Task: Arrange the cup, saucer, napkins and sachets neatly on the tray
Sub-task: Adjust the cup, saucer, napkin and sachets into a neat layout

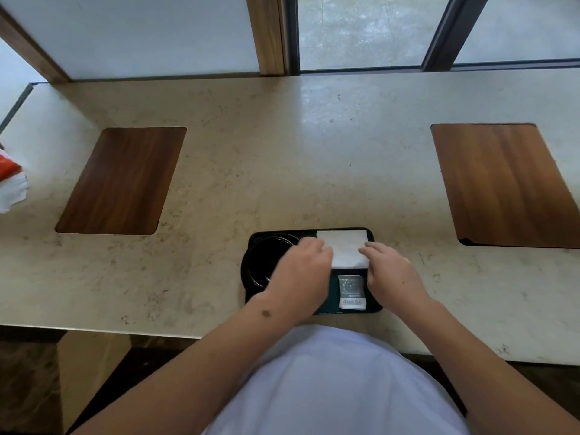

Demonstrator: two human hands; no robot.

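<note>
A black tray (373, 237) lies on the counter close to its front edge. On its left half sits a black saucer (260, 265), partly hidden by my left hand; I cannot make out a cup. White napkins (343, 246) fill the tray's far right part. Below them lies a grey and white sachet (352, 291). My left hand (301, 274) has its fingers curled at the napkins' left edge. My right hand (389, 271) rests its fingertips on the napkins' right edge. Both hands touch the napkins.
The beige stone counter (282, 152) has a wooden inlay panel at the left (122, 180) and another at the right (502, 183). An orange and white packet (11, 180) lies at the far left edge. Window frames stand behind the counter.
</note>
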